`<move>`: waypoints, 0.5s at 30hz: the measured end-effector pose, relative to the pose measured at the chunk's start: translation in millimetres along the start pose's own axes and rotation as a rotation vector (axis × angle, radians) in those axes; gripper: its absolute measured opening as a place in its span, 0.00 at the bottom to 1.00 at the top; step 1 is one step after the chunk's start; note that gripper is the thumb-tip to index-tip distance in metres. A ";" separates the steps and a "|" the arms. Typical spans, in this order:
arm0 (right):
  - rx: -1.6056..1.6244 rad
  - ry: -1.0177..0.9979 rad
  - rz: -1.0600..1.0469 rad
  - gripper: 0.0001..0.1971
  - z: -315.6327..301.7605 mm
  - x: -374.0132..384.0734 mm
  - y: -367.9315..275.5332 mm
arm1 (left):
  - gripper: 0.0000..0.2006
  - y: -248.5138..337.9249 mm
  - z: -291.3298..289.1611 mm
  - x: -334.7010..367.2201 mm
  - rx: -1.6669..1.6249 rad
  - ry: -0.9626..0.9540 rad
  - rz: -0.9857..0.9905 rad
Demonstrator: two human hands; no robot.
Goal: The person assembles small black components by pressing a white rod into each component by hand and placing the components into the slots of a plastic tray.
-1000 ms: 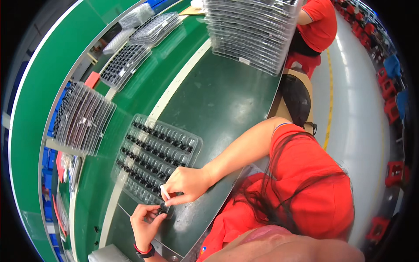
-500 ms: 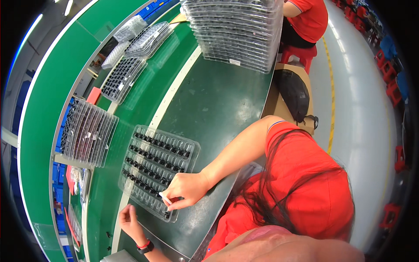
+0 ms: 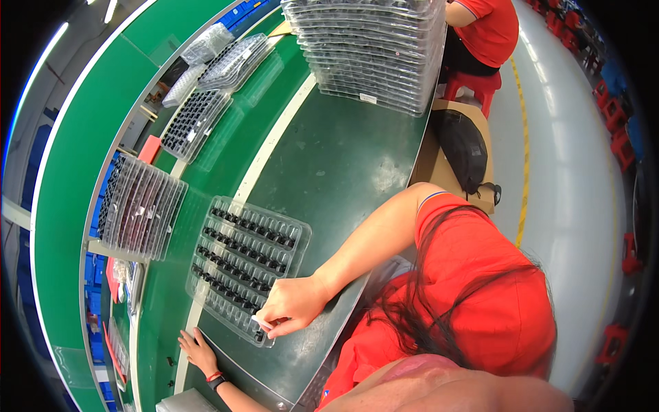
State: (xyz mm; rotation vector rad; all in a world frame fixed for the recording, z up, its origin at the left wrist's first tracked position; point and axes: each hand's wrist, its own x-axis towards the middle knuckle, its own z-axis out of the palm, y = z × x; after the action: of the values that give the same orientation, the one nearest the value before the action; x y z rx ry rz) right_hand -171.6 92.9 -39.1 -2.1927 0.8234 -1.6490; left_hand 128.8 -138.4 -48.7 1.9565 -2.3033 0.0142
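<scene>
The person's right hand [image 3: 296,305] is closed in a pinch, thumb and fingers gripping a slim white stick-like tool [image 3: 260,321] that pokes out on the hand's left side; the rest of the tool is hidden in the fingers. The hand is over the lower right corner of a clear plastic rectangular tray with moulded pockets [image 3: 226,314], which lies slightly askew on a dark green, smooth-topped workbench [image 3: 343,151], across a long cream-coloured strip [image 3: 278,141].

Small black moulded parts [image 3: 233,268] fill much of four rows in the tray, all of them to the left of the grip or farther up from it. In the row nearest the person, a single small black piece [image 3: 259,336] sits at the right end, just below the tool's exposed end; whether the two touch cannot be told.

The left hand [image 3: 199,353] is empty, its fingers spread, beyond the tray's near end and well apart from the right hand. Whether its palm presses on the bench cannot be told. A black wristwatch-like band [image 3: 216,382] circles its wrist. At the bench's far end rises a tall stack of clear plastic trays [image 3: 374,55].
</scene>
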 end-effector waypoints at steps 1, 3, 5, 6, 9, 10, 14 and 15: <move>0.000 0.000 -0.001 0.09 -0.2 0.3 0.0 | 0.34 0.0 0.2 -0.3 -0.007 0.000 0.002; 0.007 -0.019 0.011 0.09 -1.4 0.2 -0.1 | 0.34 0.7 -0.5 -1.4 -0.016 0.000 0.001; -0.004 -0.014 0.006 0.09 -2.1 -1.5 1.5 | 0.34 6.1 -2.6 -2.3 -0.001 -0.002 0.009; -0.012 -0.007 0.001 0.09 -1.2 -0.7 0.7 | 0.34 5.9 -2.6 -2.8 -0.001 -0.004 0.001; -0.053 -0.058 -0.005 0.10 -5.8 -2.2 -0.3 | 0.34 6.8 -1.5 -1.3 -0.008 -0.004 0.005; -0.044 -0.058 -0.012 0.10 -5.5 -1.7 0.4 | 0.34 5.3 -0.5 -1.6 -0.004 -0.001 0.013; -0.016 -0.102 -0.011 0.11 -5.1 1.7 0.2 | 0.34 -5.5 1.8 -2.4 0.018 0.021 0.016; -0.019 -0.063 -0.034 0.10 -3.7 1.7 0.4 | 0.33 -6.2 2.0 -4.6 0.008 0.037 0.034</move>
State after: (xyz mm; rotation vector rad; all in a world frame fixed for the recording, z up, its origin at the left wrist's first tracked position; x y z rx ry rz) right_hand -174.9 92.0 -36.8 -2.2711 0.7919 -1.5843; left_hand 135.5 -135.1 -51.6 1.9046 -2.3165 0.0620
